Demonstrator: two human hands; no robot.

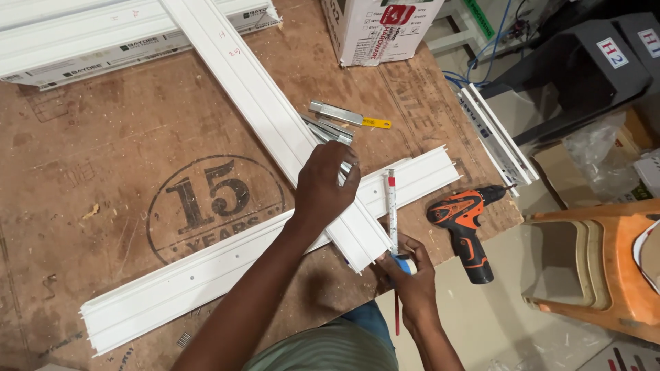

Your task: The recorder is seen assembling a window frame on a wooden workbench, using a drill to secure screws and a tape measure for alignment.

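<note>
left hand covers where the two white channels cross, plus the ends of the metal strips. tape measure body is mostly buried in the right hand. cardboard box cut off up top

The left hand lay palm down, fingers curled forward, its forearm stretched diagonally up from the lower left. The right hand sat lower, close to the body, fingers pinched together, wrist bent.
</note>
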